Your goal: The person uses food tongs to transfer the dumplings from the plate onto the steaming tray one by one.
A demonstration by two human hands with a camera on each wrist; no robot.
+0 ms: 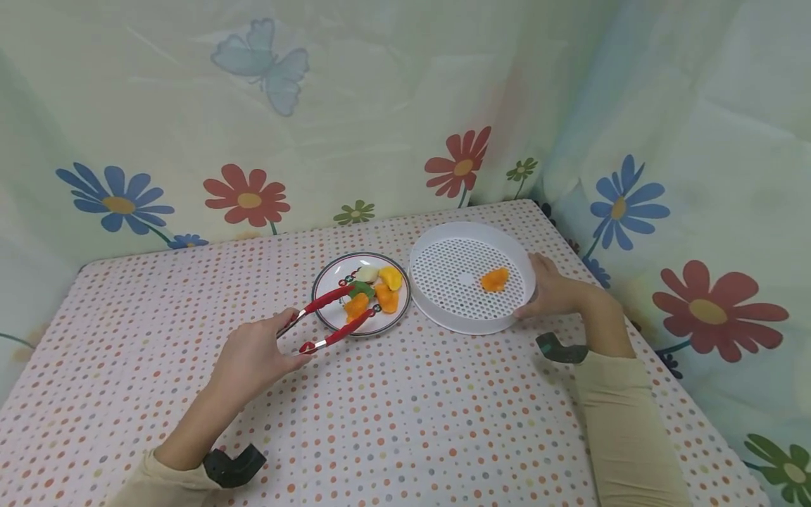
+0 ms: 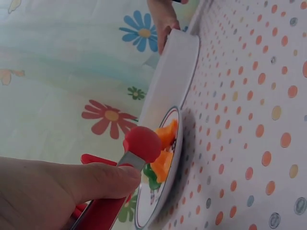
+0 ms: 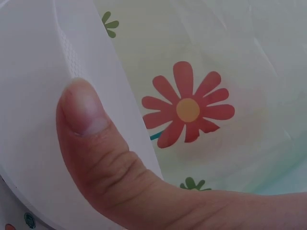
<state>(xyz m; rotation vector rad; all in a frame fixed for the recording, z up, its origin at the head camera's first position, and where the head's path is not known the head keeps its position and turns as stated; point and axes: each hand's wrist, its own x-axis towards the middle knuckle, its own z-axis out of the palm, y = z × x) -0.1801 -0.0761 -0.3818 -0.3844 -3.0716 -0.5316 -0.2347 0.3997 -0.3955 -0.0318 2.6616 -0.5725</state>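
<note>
My left hand [image 1: 250, 352] holds a pair of red-and-metal tongs [image 1: 326, 298] with their arms spread apart. The tong tips reach over a round white plate [image 1: 329, 282] with a dark-striped rim. On the plate lie two orange pieces [image 1: 357, 307], a yellow piece [image 1: 391, 277], a green piece [image 1: 362, 289] and a whitish piece [image 1: 366, 273], all like cut food. To the right stands a round white sieve [image 1: 472, 325] with a perforated bottom, holding one orange piece [image 1: 495, 279]. My right hand [image 1: 554, 289] grips the sieve's right side, its thumb [image 3: 88, 124] against the outer wall.
The table is covered by a dotted tablecloth [image 1: 380, 422]. Flower-printed curtains [image 1: 355, 105] hang behind it and along its right side. Sieve and plate stand side by side near the table's back edge. A dark wrist mount [image 1: 234, 466] sits at each sleeve.
</note>
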